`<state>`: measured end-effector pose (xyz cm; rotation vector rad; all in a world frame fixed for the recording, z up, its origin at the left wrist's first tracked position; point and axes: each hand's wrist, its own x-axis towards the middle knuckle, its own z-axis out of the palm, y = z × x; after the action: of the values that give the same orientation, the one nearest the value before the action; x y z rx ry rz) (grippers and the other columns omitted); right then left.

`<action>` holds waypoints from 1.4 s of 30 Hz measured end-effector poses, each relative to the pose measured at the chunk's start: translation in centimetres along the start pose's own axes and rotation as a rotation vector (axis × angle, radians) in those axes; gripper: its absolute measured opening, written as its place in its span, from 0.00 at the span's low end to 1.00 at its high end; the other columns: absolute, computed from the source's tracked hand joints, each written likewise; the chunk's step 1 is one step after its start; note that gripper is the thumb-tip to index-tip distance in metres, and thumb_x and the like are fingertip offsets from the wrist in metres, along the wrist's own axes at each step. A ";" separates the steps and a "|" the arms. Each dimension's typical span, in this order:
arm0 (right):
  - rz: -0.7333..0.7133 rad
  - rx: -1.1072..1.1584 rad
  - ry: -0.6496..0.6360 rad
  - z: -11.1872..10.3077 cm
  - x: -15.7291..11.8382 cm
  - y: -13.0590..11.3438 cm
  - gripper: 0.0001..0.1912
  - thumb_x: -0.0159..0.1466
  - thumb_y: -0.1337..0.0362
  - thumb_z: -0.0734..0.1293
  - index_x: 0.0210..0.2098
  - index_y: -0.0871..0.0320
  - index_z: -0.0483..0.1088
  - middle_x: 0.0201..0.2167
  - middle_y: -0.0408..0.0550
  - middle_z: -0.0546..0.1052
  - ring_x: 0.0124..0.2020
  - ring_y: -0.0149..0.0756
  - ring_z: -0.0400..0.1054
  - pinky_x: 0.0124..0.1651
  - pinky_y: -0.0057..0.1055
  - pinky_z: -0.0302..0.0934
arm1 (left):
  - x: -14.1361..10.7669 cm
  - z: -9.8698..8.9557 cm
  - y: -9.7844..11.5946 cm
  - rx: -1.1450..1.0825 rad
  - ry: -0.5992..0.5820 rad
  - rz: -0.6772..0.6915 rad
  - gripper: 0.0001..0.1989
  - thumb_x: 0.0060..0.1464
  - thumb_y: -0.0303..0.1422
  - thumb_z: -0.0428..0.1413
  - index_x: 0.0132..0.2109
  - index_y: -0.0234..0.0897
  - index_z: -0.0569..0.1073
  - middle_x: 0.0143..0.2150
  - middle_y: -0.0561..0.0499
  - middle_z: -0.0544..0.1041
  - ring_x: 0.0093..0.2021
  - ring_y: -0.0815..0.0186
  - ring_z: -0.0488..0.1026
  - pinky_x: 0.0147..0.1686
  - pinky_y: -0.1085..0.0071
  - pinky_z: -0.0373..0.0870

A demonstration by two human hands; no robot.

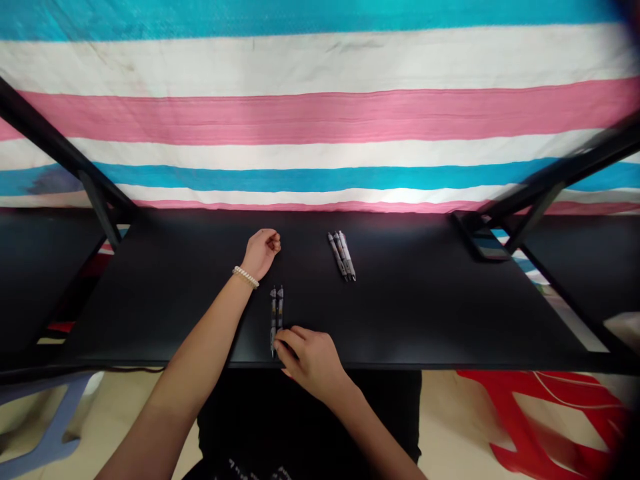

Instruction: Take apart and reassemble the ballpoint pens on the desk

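Observation:
Two dark pens (273, 313) lie side by side on the black table (410, 300), near its front edge. My right hand (307, 357) is at their lower end, its thumb and forefinger curled together against the right-hand pen. Above and left of these pens, my left hand (263, 252) rests on the table with its fingers curled in; nothing shows in it, though its palm side is partly hidden. A beaded bracelet (245, 277) circles the left wrist. Farther back and to the right lies a group of three pens (342, 256), close together and slightly slanted, one of them whiter.
A black phone-like device (483, 237) lies at the table's back right, by a slanted metal brace (560, 177). Another brace (65, 150) stands at the left. Striped cloth (320, 120) hangs behind. A red stool (520, 427) and a bluish stool (55, 427) are below.

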<state>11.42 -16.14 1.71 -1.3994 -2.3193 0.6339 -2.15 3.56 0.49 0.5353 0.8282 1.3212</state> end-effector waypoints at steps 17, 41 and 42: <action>0.235 0.289 0.235 0.2 1.1 1.3 0.07 0.67 0.65 0.59 0.44 0.56 0.63 0.20 0.37 0.70 0.21 0.31 0.67 0.27 0.26 0.57 | 0.1 -0.3 -0.2 -0.009 -0.039 0.016 0.07 0.49 0.28 0.62 0.28 0.34 0.71 0.26 0.52 0.73 0.25 0.74 0.69 0.28 0.76 0.64; 0.148 0.630 0.459 -0.2 14.1 6.3 0.22 0.68 0.55 0.58 0.20 0.57 0.62 0.15 0.38 0.59 0.17 0.27 0.52 0.23 0.27 0.46 | 0.5 -0.7 -0.1 0.014 0.003 0.219 0.16 0.49 0.36 0.67 0.43 0.33 0.76 0.34 0.50 0.77 0.35 0.66 0.79 0.44 0.63 0.75; 0.135 0.573 0.485 -0.1 14.1 6.5 0.21 0.69 0.57 0.58 0.21 0.57 0.63 0.15 0.38 0.60 0.17 0.27 0.54 0.23 0.27 0.47 | 0.5 -0.7 -0.2 0.024 0.020 0.224 0.16 0.49 0.36 0.67 0.43 0.32 0.77 0.34 0.50 0.77 0.35 0.66 0.79 0.44 0.63 0.76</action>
<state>9.93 -0.89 -0.69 -1.2583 -1.5190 0.8082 -2.57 3.97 -0.15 0.6491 0.8195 1.5242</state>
